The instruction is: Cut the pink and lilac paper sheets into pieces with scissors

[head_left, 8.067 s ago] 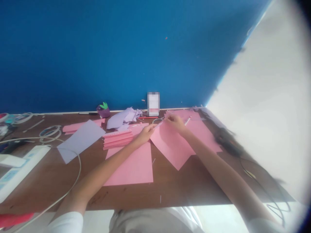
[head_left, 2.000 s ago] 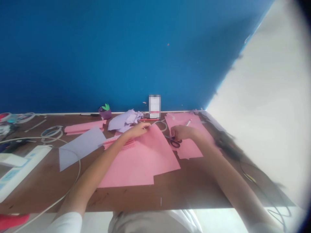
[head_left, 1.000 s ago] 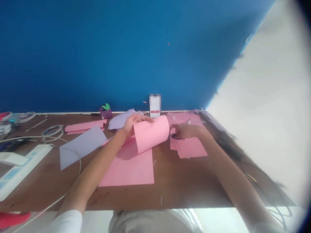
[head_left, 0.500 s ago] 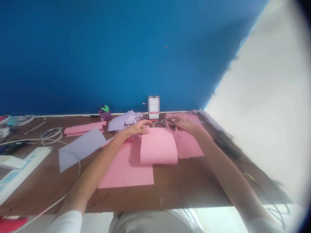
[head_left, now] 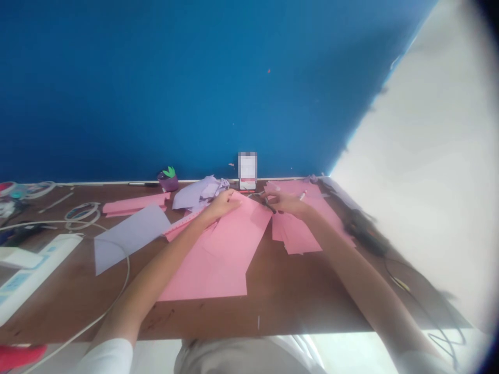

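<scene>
My left hand [head_left: 223, 203] pinches the far edge of a pink sheet [head_left: 237, 231], which lies flat and slanted over a larger pink sheet [head_left: 202, 278] on the brown table [head_left: 296, 301]. My right hand [head_left: 287, 202] is closed on dark scissors [head_left: 268, 205], whose blades point at the same far edge, close to the left hand. A stack of cut pink pieces [head_left: 297, 235] lies under my right forearm. A pink ruler [head_left: 183, 223] pokes out to the left of the held sheet.
A lilac sheet [head_left: 128, 236], crumpled lilac paper [head_left: 202, 191], a purple pot [head_left: 168, 179] and a small white box [head_left: 247, 169] lie toward the blue wall. A white power strip [head_left: 27, 267] and a cable [head_left: 117, 291] are on the left. Black cables [head_left: 366, 234] run along the right edge.
The top pink sheet was lifted, curled over and laid flat again, now turned diagonally. My right hand took the scissors off the pink stack and brought them to the sheet's far edge.
</scene>
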Motion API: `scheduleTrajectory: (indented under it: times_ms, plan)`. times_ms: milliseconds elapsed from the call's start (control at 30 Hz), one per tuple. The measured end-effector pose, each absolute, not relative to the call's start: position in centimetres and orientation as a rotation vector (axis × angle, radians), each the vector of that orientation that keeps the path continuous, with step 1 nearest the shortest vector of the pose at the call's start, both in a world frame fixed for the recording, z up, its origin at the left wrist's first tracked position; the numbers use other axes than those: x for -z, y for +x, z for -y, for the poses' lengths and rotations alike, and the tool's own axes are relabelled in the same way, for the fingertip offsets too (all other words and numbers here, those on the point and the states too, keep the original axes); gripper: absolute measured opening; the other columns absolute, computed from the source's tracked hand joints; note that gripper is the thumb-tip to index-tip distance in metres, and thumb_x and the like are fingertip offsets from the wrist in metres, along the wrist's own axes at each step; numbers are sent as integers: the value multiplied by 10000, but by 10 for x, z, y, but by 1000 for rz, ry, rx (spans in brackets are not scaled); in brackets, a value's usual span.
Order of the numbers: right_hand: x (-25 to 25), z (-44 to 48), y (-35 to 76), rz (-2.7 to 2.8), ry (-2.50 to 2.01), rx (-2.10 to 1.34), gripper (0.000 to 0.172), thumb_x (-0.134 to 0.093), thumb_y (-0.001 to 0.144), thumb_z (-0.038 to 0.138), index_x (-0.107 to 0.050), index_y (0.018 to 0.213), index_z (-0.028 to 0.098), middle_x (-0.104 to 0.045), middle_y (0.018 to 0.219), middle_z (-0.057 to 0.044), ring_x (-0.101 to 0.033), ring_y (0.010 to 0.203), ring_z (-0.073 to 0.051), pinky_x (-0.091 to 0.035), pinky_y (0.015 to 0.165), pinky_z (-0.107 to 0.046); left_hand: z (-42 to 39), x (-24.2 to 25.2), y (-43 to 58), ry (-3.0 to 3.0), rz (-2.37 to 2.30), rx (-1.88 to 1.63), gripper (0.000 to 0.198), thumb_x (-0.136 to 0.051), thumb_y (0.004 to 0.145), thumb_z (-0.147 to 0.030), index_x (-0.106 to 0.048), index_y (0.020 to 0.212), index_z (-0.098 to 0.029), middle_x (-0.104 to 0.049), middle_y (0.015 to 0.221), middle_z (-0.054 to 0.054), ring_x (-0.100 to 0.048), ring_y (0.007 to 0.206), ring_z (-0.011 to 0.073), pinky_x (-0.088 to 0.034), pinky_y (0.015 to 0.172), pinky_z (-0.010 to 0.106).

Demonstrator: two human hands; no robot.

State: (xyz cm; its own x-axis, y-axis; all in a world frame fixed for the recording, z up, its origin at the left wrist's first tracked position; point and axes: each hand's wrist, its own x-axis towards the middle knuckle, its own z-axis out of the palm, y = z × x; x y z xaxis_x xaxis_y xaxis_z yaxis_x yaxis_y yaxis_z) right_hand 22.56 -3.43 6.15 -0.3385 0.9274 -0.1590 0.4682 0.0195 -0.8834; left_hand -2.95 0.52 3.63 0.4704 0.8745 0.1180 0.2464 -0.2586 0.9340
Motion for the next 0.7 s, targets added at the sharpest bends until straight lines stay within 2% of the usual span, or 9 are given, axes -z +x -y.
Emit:
scheduleTrajectory:
  times_ms: [133,300,467,700]
  plan:
    - [-61,33,226,1803,-1335,-1265,466,-614,734,426,-550,1147,220,-597,773,-3,-515,642,-105,-333,520,-205,-5,-32,-31,1770,-991,-851,331,-635,719,-389,-608,917,-126,-654,908,64,-617,813,194,-475,676,284]
    - [-58,41,238,1828,-1231,-1191,545,-652,696,381,-539,1205,222,-578,745,8,-517,678,-122,-388,604,-248,-8,-18,-32,1624,-985,-837,363,-689,671,-393,-595,898,-126,-659,873,57,-624,810,187,-489,699,293]
    - [-37,62,258,1816,-1454,-807,397,-537,764,340,-571,1143,226,-550,741,-1,-505,694,-145,-399,642,-278,-7,-9,-32,1521,-915,-837,362,-691,688,-362,-585,948,-133,-662,919,70,-632,825,177,-497,739,310]
    - [-22,81,285,2013,-1536,-591,314,-517,750,274,-618,1046,246,-626,859,-18,-542,742,-165,-413,686,-288,-2,-23,-26,1650,-1014,-874,341,-644,726,-375,-589,960,-132,-656,974,86,-609,913,208,-477,795,331]
